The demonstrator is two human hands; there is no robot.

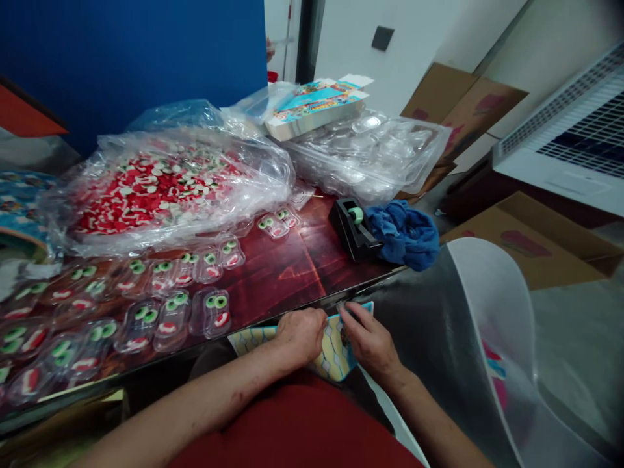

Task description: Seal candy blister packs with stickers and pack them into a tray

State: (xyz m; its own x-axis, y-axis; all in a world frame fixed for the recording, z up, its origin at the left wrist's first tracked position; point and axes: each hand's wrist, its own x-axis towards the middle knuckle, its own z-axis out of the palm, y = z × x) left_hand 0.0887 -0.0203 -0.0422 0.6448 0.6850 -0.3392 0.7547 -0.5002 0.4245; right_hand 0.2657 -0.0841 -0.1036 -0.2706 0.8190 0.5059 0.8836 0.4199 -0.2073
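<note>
Over my lap, at the table's front edge, lies a yellow patterned printed card (pixel 335 354) with blue borders. My left hand (pixel 301 335) is closed on the card's upper edge, its fingers curled and partly hidden. My right hand (pixel 371 341) grips the same card near its right corner, with thumb and forefinger close together. Whether a small piece sits between those fingertips I cannot make out. A black tape dispenser (pixel 353 229) with a light green roll stands on the table beyond my right hand, touching a crumpled blue cloth (pixel 407 234).
Clear plastic trays (pixel 174 318) with green eye and red mouth candies line the table's left side. Behind are a bag of red and white candies (pixel 160 188), a bag of empty clear trays (pixel 370 153) and printed cartons (pixel 319 104). A white chair (pixel 492 292) and cardboard boxes (pixel 526 240) stand right.
</note>
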